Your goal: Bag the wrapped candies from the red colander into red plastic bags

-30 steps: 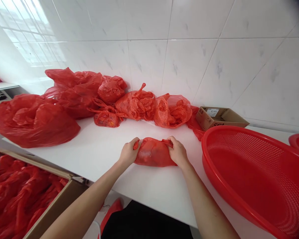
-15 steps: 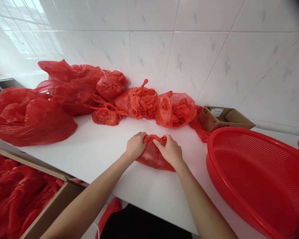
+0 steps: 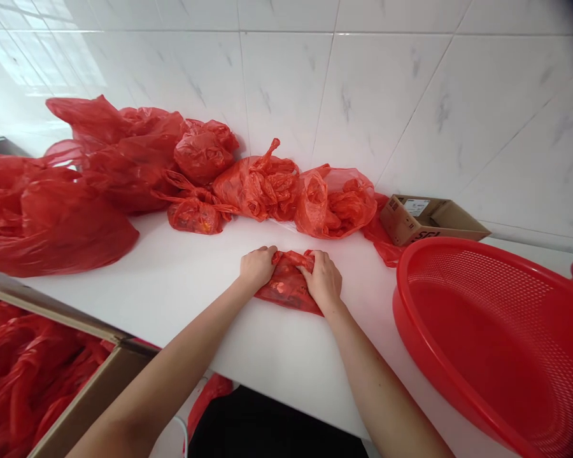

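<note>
A small red plastic bag (image 3: 289, 287) lies on the white table (image 3: 181, 299) in front of me, with something lumpy showing dimly through its film. My left hand (image 3: 258, 267) is closed on the bag's upper left edge. At the upper right edge, my right hand (image 3: 323, 278) grips the film, its thumb pressing in from the near side. Between the two hands the bag's top edge is stretched and gathered. What exactly the bag contains I cannot make out.
Several filled red bags (image 3: 262, 187) line the tiled wall, with a big one (image 3: 52, 216) at left. To the right stand a small cardboard box (image 3: 403, 222) and a red perforated basket (image 3: 405, 318). A carton (image 3: 90, 388) of red bags sits below the table's left edge.
The bag looks flatter, and its contents press more visibly against the film. Both hands keep their hold on the top edge. The camera view has tilted slightly downward.
</note>
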Tool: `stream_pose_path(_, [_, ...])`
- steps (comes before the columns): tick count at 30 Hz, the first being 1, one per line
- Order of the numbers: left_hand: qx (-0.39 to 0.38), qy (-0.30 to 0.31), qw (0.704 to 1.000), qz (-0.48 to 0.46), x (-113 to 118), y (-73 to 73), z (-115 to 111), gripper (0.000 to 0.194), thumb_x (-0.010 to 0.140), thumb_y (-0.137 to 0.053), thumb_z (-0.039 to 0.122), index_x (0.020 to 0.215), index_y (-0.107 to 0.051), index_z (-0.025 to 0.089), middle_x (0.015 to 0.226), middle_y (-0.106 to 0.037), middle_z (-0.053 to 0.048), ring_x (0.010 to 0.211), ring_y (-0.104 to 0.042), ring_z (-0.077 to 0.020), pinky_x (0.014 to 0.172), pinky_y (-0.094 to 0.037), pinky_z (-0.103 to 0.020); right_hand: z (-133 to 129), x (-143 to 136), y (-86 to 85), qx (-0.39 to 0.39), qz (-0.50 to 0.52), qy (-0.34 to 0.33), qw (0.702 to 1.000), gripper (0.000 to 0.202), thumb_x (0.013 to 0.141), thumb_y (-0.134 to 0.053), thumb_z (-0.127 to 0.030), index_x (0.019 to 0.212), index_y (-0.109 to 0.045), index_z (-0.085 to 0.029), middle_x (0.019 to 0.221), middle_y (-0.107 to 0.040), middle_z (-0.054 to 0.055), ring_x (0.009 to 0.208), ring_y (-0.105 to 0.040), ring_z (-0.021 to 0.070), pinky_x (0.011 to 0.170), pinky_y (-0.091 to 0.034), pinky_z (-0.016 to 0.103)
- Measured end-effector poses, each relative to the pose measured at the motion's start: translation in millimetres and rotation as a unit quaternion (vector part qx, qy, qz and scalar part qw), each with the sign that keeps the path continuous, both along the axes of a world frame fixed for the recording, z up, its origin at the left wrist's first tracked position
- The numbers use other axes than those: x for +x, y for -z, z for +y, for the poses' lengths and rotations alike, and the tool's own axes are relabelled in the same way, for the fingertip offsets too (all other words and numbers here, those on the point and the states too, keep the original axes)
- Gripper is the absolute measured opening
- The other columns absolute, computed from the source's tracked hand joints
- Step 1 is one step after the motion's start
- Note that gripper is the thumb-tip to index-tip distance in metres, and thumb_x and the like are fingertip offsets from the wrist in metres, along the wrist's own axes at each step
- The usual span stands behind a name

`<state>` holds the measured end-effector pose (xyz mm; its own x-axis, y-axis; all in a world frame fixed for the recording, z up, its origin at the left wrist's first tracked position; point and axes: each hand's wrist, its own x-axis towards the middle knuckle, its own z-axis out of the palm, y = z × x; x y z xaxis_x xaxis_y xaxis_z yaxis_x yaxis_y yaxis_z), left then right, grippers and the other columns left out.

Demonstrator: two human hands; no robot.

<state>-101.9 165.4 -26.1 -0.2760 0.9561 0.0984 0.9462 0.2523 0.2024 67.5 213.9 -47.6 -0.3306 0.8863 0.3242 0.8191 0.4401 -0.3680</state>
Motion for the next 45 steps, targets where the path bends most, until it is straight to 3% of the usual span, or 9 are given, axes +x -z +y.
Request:
stream_pose_path(8, [0.024, 0.005, 1.0, 0.009, -13.6, 3.9, -34.8, 0.032, 0.095, -0.037, 0.037, 0.1, -0.065, 0.023, 0.1, -0.064, -0.009, 0.098, -0.059, -0.0269, 0.07, -0.044, -0.033, -8.1, 12.2, -3.1, 0.011, 0.02, -0.014, 1.0, 0.049, 0.083, -0.051, -0.068, 0.086, -0.054, -0.019, 0.085, -0.065, 0.008, 0.08, -0.059, 0.0231, 0.071, -0.037, 0.031])
stream_pose_path(13, [0.04, -0.021, 0.998, -0.032, -28.0, 5.0, -58.1, 0.04, 0.097, -0.029, 0.046, 0.1, -0.064, 0.027, 0.102, -0.065, -0.005, 0.099, -0.06, -0.023, 0.074, -0.044, -0.031, -8.4, 17.8, -4.0, -0.01, 0.06, 0.015, 0.998, 0.046, 0.095, -0.038, -0.056, 0.066, -0.049, -0.021, 0.065, -0.059, 0.003, 0.063, -0.051, 0.0168, 0.061, -0.029, 0.027])
stream_pose_path(23, [0.027, -0.084, 0.988, -0.129, -77.4, 0.3, -99.6, 0.043, 0.089, -0.038, 0.054, 0.074, -0.065, 0.025, 0.087, -0.07, -0.002, 0.087, -0.063, -0.0242, 0.071, -0.046, -0.032, 2.7, 18.8, -0.7, -0.041, 0.156, 0.111, 0.981, 0.033, 0.093, -0.042, -0.035, 0.064, -0.045, -0.02, 0.059, -0.051, -0.001, 0.054, -0.035, 0.0133, 0.054, -0.017, 0.027])
stream_pose_path(27, [0.04, -0.094, 0.982, -0.156, -83.0, -13.5, -98.5, 0.041, 0.087, -0.041, 0.052, 0.082, -0.068, 0.021, 0.086, -0.071, -0.005, 0.077, -0.065, -0.0231, 0.069, -0.049, -0.033, 1.7, 21.8, -1.3, -0.051, 0.192, 0.101, 0.975, 0.035, 0.093, -0.042, -0.04, 0.063, -0.04, -0.021, 0.056, -0.047, -0.003, 0.053, -0.035, 0.0132, 0.053, -0.019, 0.026])
stream_pose_path(32, [0.128, -0.06, 0.984, -0.113, -48.3, -37.5, -80.9, 0.051, 0.091, -0.036, 0.037, 0.137, -0.043, 0.017, 0.141, -0.047, -0.016, 0.123, -0.049, -0.0305, 0.102, -0.036, -0.049, 0.8, 23.9, -0.8, -0.066, 0.222, 0.076, 0.97, 0.033, 0.091, -0.044, -0.047, 0.068, -0.041, -0.022, 0.06, -0.052, -0.004, 0.054, -0.041, 0.0138, 0.054, -0.022, 0.025])
stream_pose_path(35, [0.083, 0.067, 0.987, -0.124, -12.5, -37.3, -60.4, 0.043, 0.082, -0.056, 0.039, 0.125, -0.056, 0.03, 0.134, -0.056, -0.004, 0.124, -0.049, -0.0257, 0.106, -0.036, -0.039, 0.5, 25.5, -1.0, -0.072, 0.244, 0.076, 0.964, 0.03, 0.09, -0.042, -0.049, 0.076, -0.044, -0.023, 0.068, -0.058, -0.002, 0.059, -0.049, 0.0149, 0.056, -0.026, 0.025])
stream_pose_path(38, [0.016, 0.124, 0.981, -0.149, 2.0, -34.3, -41.6, 0.03, 0.074, -0.066, 0.035, 0.103, -0.068, 0.028, 0.108, -0.069, -0.004, 0.104, -0.061, -0.0268, 0.09, -0.046, -0.037, 0.6, 27.8, -2.0, -0.078, 0.266, 0.077, 0.958, 0.026, 0.09, -0.04, -0.048, 0.084, -0.045, -0.023, 0.08, -0.064, 0.0, 0.067, -0.056, 0.0164, 0.058, -0.03, 0.025])
stream_pose_path(41, [-0.022, 0.125, 0.974, -0.187, -14.3, -46.0, -38.9, 0.019, 0.074, -0.066, 0.035, 0.088, -0.07, 0.023, 0.09, -0.071, -0.004, 0.087, -0.064, -0.0245, 0.079, -0.049, -0.034, 1.7, 28.1, -2.6, -0.089, 0.274, 0.073, 0.955, 0.025, 0.089, -0.042, -0.048, 0.086, -0.046, -0.023, 0.084, -0.066, 0.001, 0.069, -0.058, 0.017, 0.058, -0.032, 0.025])
stream_pose_path(45, [-0.038, 0.108, 0.96, -0.257, -60.4, -86.2, -61.4, 0.031, 0.083, -0.055, 0.047, 0.093, -0.067, 0.02, 0.089, -0.072, -0.004, 0.082, -0.065, -0.0195, 0.074, -0.051, -0.029, 4.0, 24.7, -2.0, -0.108, 0.269, 0.074, 0.954, 0.022, 0.088, -0.046, -0.046, 0.088, -0.047, -0.024, 0.083, -0.066, 0.0, 0.067, -0.057, 0.0165, 0.059, -0.031, 0.025])
